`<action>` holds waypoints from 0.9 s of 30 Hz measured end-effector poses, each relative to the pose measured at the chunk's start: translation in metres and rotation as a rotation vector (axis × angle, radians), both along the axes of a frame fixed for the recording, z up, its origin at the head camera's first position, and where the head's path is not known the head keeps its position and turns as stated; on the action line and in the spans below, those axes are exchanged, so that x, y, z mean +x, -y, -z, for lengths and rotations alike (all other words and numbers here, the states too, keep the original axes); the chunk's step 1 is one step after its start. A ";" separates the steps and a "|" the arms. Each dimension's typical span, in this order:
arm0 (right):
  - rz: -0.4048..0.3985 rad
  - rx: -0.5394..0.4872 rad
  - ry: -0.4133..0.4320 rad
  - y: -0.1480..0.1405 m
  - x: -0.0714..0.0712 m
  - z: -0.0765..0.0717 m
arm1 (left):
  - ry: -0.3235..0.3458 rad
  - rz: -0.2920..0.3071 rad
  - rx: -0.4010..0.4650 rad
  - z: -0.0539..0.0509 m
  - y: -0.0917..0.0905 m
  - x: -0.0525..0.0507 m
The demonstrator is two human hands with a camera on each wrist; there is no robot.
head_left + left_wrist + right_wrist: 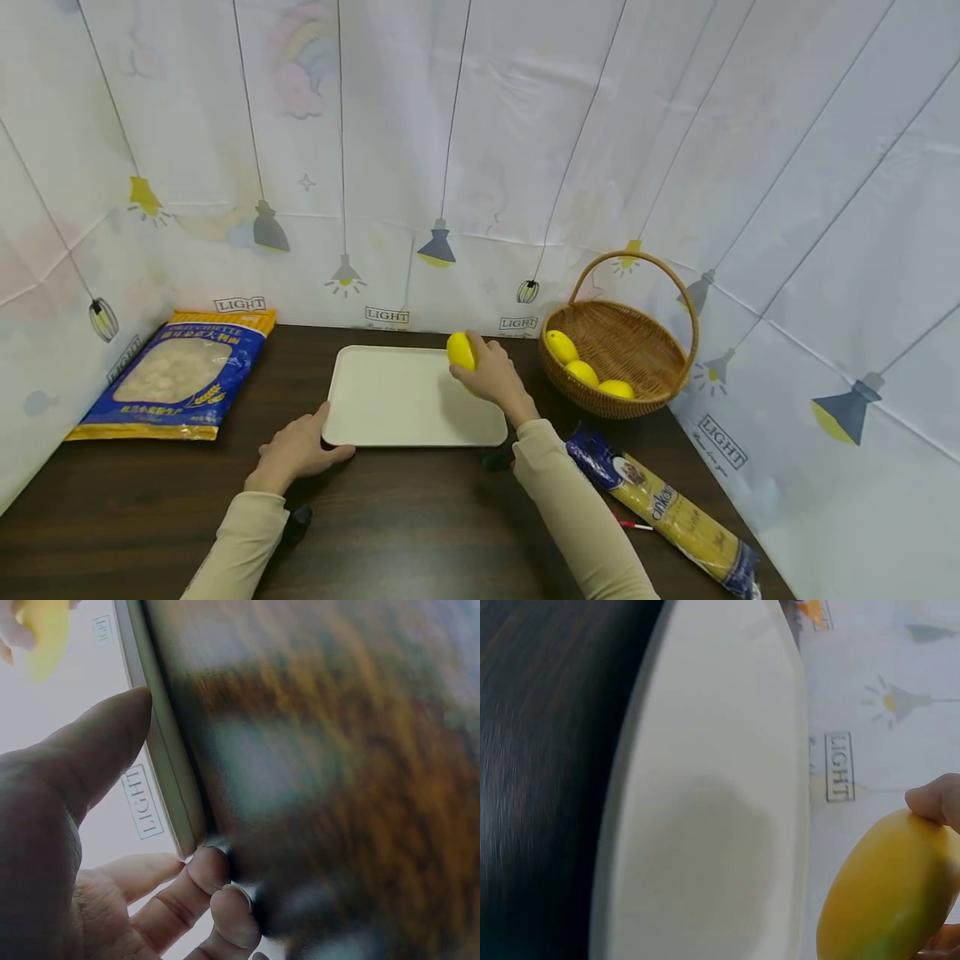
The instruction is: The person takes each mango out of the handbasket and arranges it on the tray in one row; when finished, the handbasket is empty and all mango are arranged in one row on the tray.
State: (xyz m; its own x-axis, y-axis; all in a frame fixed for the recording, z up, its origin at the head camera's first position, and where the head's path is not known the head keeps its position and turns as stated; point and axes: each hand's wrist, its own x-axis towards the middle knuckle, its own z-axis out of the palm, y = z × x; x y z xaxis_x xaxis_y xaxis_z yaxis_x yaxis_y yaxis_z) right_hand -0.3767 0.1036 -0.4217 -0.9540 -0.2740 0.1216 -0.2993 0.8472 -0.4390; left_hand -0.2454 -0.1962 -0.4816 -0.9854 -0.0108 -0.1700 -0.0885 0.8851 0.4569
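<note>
My right hand (495,377) holds a yellow lemon (461,351) above the right part of a cream rectangular tray (405,400). In the right wrist view the lemon (885,892) is large, with a fingertip on its upper end; most of that hand is out of frame. At the tray's near left corner is my left hand (297,450). The left wrist view has its thumb (112,739) extended against the tray rim (169,761) and its other fingers loosely bent by the corner. More lemons (581,372) lie in a brown wicker basket (633,350) at the right.
A blue and yellow pasta bag (180,375) lies at the back left of the dark wooden table (390,525). Right of my right forearm lies a long spaghetti packet (667,508), with a small red and white item (633,524) beside it. Printed cloth walls rise behind and beside the table.
</note>
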 end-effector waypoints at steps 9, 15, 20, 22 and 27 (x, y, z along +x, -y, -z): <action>-0.052 0.014 0.075 0.043 0.000 0.020 | 0.002 -0.008 -0.001 0.000 -0.001 -0.001; -0.054 0.023 0.146 0.074 -0.001 0.030 | 0.010 -0.012 -0.002 0.000 -0.001 -0.001; -0.039 0.020 0.188 0.103 0.001 0.035 | 0.008 -0.019 0.001 0.001 0.000 -0.002; -0.035 0.012 0.190 0.114 0.003 0.036 | 0.000 -0.019 0.008 0.002 0.000 -0.002; -0.044 -0.016 0.193 0.140 0.009 0.038 | -0.024 -0.021 0.022 0.003 0.002 -0.002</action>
State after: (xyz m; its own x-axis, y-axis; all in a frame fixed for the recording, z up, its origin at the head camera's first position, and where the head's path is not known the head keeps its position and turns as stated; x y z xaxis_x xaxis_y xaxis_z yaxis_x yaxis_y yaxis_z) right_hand -0.3676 -0.0362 -0.4600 -0.9473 -0.3152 -0.0579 -0.2444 0.8275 -0.5054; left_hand -0.2473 -0.1980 -0.4842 -0.9887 -0.0277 -0.1471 -0.0957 0.8727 0.4788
